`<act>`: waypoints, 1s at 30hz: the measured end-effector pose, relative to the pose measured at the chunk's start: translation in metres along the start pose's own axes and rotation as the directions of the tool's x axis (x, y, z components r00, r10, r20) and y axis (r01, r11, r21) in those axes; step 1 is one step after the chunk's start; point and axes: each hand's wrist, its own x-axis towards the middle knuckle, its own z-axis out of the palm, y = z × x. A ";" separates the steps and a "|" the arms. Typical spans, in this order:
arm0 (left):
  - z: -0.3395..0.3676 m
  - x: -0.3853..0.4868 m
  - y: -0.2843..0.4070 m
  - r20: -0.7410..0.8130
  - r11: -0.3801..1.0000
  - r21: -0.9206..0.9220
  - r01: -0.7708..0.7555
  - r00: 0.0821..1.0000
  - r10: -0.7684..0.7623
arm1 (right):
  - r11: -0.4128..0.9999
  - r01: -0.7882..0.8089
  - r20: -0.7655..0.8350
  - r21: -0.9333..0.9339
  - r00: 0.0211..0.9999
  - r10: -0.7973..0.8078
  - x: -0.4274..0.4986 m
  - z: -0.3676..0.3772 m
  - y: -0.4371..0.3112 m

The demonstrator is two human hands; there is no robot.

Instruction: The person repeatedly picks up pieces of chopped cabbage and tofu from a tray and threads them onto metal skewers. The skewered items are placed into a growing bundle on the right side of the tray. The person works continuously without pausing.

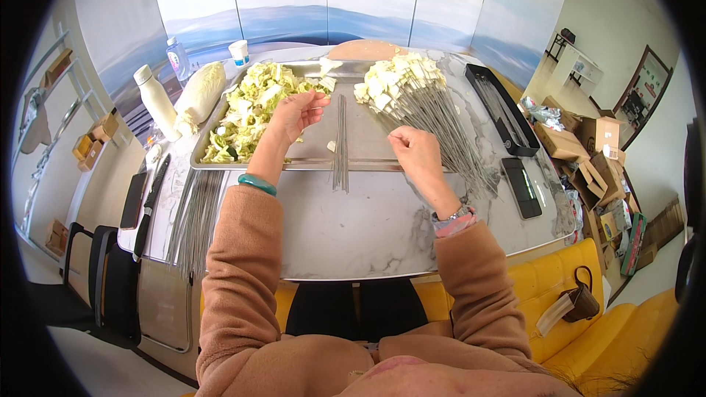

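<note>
My left hand point(302, 113) hovers over the metal tray point(265, 165), by the heap of chopped Chinese cabbage point(256, 96). Its fingers are curled, with cabbage pieces right behind the fingertips; whether it holds one is unclear. Pinched together, the fingers of my right hand point(416, 151) are left of a pile of thin metal skewers point(441, 116). Cabbage pieces point(411, 77) are threaded on the far ends of these skewers. Anything thin in the right fingers is too fine to make out. Between my hands, a small bundle of bare skewers point(341, 143) lies across the tray's near rim.
More bare skewers point(193, 220) overhang the table's near left edge, beside a knife point(151, 204) and a phone point(133, 201). A whole Chinese cabbage point(204, 91) and a white bottle point(157, 102) stand back left. At right are a black case point(502, 110) and another phone point(521, 187).
</note>
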 end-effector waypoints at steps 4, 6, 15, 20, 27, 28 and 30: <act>-0.002 0.001 -0.001 -0.002 1.000 0.006 -0.005 1.000 0.005 | 0.981 0.075 -0.123 -0.180 0.988 -0.098 0.003 -0.005 0.013; -0.003 0.002 -0.002 0.003 1.000 0.000 -0.003 1.000 0.003 | 0.972 0.072 -0.167 -0.226 0.980 -0.112 0.003 -0.010 0.014; -0.004 0.003 -0.003 -0.003 1.000 0.001 -0.004 1.000 0.004 | 0.874 0.043 -0.186 -0.483 0.971 -0.151 -0.002 -0.031 0.022; -0.005 0.003 -0.004 -0.007 1.000 -0.011 -0.007 1.000 0.007 | 0.854 0.069 -0.172 -0.516 0.968 -0.183 -0.006 -0.038 0.026; -0.005 0.003 -0.004 -0.007 1.000 -0.018 -0.005 1.000 0.005 | 0.830 0.074 -0.137 -0.553 0.974 -0.179 -0.009 -0.038 0.026; -0.004 0.003 -0.004 -0.007 1.000 -0.015 -0.003 1.000 0.003 | 0.839 0.091 -0.145 -0.537 0.969 -0.198 -0.009 -0.038 0.028; -0.003 0.003 -0.004 -0.013 1.000 -0.008 -0.001 1.000 0.000 | 0.855 0.126 -0.162 -0.504 0.958 -0.237 -0.009 -0.035 0.033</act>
